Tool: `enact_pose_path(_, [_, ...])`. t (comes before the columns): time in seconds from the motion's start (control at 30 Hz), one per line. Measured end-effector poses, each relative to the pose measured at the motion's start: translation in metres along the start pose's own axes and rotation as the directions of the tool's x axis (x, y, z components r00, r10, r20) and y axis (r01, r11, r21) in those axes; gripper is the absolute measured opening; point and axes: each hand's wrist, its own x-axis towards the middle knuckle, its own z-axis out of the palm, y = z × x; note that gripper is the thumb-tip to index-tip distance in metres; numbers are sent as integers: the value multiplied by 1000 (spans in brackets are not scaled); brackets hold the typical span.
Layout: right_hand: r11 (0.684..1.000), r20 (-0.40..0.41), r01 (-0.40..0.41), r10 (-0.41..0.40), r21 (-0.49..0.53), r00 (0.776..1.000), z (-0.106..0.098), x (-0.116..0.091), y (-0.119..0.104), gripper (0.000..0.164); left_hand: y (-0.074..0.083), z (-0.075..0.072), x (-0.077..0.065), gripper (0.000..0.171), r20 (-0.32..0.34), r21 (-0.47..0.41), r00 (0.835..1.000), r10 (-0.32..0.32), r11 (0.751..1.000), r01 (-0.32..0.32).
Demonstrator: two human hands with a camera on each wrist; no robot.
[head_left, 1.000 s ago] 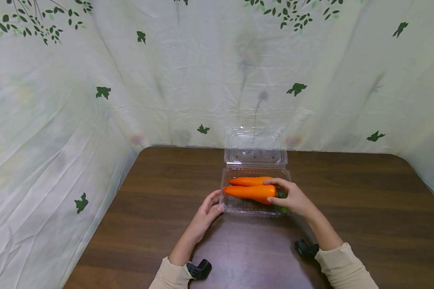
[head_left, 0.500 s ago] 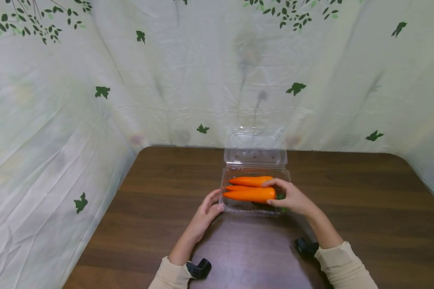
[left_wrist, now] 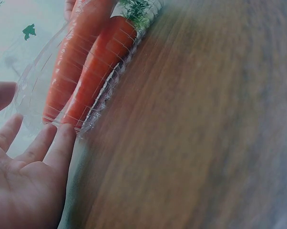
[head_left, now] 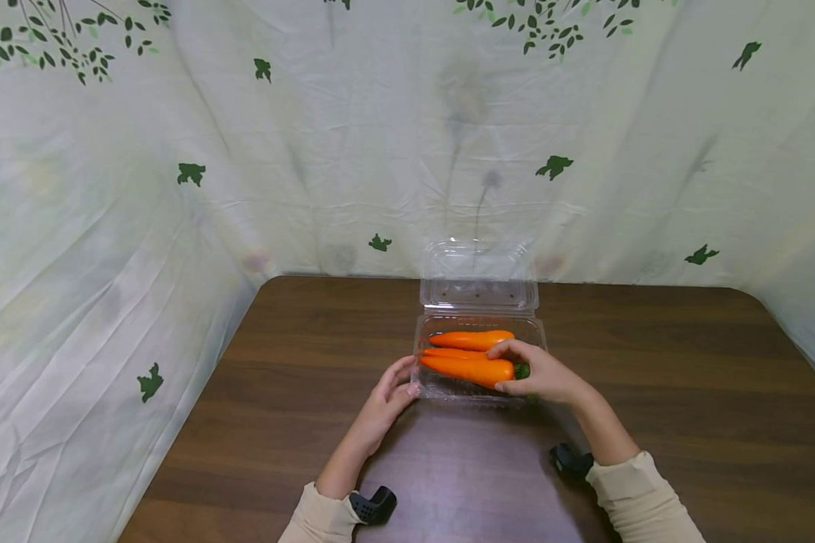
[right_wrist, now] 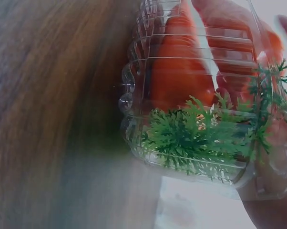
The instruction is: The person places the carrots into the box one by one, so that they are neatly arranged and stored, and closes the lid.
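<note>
A clear plastic clamshell box (head_left: 444,389) lies with its lid (head_left: 478,292) raised at the back. In it are three orange carrots, tips to the left: a back carrot (head_left: 469,339), a middle carrot (head_left: 451,353) partly covered, and a front carrot (head_left: 465,368). My right hand (head_left: 546,375) holds the front carrot near its leafy end, thumb on the near side and fingers on the far side. Feathery green tops (right_wrist: 191,133) show through the box end in the right wrist view. My left hand (head_left: 383,407) rests its extended fingertips (left_wrist: 65,138) against the box's left end.
Under the box is a dark brown wooden table (head_left: 299,339). A pale curtain (head_left: 353,136) with leaf prints hangs behind it. Black wrist devices sit at both cuffs, the left device (head_left: 375,505) and the right device (head_left: 570,460).
The front carrot's leafy end has shifted toward the near side with my right hand, which moved slightly left. The middle carrot now shows between the other two. My left hand has stayed put.
</note>
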Motion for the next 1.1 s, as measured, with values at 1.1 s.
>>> enact_pose_path(1.1, [996, 29, -42, 45, -80, 999, -2, -3, -3, 41, 1, 0, 1, 49, 13, -24, 1000, -25, 999, 26])
